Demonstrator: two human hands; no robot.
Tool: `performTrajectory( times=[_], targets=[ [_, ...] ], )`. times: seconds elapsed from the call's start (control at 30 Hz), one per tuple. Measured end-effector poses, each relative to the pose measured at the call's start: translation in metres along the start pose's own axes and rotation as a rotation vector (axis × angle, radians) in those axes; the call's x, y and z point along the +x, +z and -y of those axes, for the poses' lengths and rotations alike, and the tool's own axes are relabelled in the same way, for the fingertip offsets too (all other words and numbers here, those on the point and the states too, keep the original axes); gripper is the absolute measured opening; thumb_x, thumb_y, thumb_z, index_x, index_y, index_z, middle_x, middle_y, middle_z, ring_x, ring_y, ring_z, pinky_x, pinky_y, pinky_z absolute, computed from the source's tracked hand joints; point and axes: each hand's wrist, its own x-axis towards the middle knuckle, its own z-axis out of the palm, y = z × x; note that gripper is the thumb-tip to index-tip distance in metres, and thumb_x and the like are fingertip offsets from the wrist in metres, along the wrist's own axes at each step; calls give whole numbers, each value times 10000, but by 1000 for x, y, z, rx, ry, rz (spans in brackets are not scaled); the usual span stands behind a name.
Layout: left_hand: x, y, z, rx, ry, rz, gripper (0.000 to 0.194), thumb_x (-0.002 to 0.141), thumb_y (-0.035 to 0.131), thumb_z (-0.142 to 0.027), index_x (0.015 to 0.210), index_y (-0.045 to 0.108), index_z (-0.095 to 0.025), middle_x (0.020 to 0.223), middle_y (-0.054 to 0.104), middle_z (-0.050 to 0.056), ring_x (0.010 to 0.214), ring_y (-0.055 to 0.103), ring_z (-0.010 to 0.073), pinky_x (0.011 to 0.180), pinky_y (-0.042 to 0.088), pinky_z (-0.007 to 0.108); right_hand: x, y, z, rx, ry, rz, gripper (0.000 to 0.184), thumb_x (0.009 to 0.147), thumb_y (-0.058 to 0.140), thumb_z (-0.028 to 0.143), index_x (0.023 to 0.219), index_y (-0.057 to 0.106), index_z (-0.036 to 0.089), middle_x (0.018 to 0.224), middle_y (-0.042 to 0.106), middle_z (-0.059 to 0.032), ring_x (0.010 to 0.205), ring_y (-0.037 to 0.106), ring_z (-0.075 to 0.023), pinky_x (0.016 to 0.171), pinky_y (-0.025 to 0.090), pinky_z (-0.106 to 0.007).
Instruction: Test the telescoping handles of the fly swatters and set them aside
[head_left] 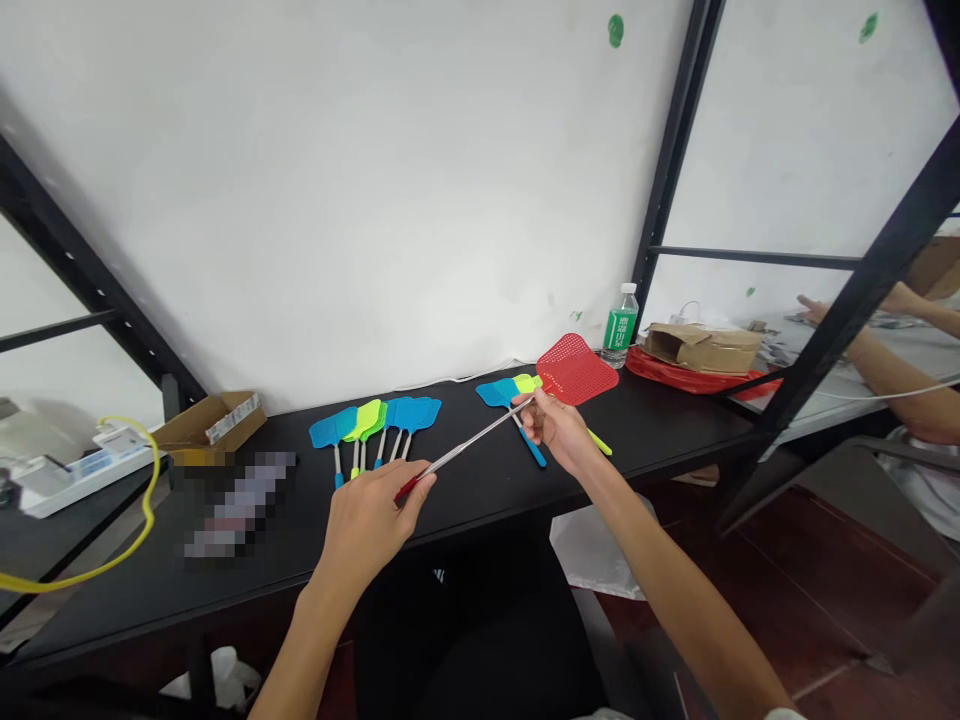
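A red fly swatter (576,370) with a silver telescopic rod is held across the desk, its rod extended. My left hand (375,515) is wrapped round its red grip at the lower end. Near the red perforated head, the fingers of my right hand (559,430) pinch the upper end of the rod. Just beyond that hand lie a blue fly swatter (498,392) and a yellow-green fly swatter (526,383), both partly covered. Several blue and yellow-green fly swatters (412,412) lie in a row past my left hand.
An open cardboard box (247,425) and a power strip (90,480) with a yellow cable (150,490) sit left. A water bottle (620,328) stands by the wall. Beyond the black frame (679,130), a torn carton (701,348) rests on red plastic; another person's arm (892,370) shows right.
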Motion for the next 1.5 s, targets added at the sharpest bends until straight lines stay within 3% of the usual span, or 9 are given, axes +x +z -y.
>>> performTrajectory(
  times=[0.47,0.83,1.13,1.33,1.5],
  targets=[
    [1,4,-5,-78,12,81,362,961,479,-519,1084,720,-279,1035,772,-4,914,713,205,726,480,275,1,0,-3,-56,-16,-19,459,802,676,624,795,724,167,629,567,-5,526,513,-90,457,344,-217],
    [1,-2,-11,-31,36,146,416,1004,375,-488,943,715,-256,746,729,14,657,654,183,566,346,260,0,6,-5,-88,-54,-82,471,780,691,636,765,711,165,602,539,-8,510,497,-96,445,337,-226],
    [3,-2,-12,-27,7,182,390,1002,387,-490,953,706,-271,760,723,2,682,637,187,578,307,268,0,6,-7,-107,-18,-9,468,801,672,623,838,725,159,636,591,-10,529,526,-89,452,341,-212],
    [3,-4,-13,-28,33,218,435,1007,367,-483,810,681,-255,619,655,-1,589,599,178,550,273,271,0,7,-7,-113,-47,-83,475,781,682,638,751,708,165,591,584,-17,496,528,-106,447,333,-235],
    [3,-2,-10,12,61,156,441,997,393,-485,793,708,-254,631,687,8,575,607,173,547,282,272,0,9,-6,-114,-73,-117,481,788,672,645,735,705,167,587,595,-29,489,549,-114,443,332,-243]
  ],
)
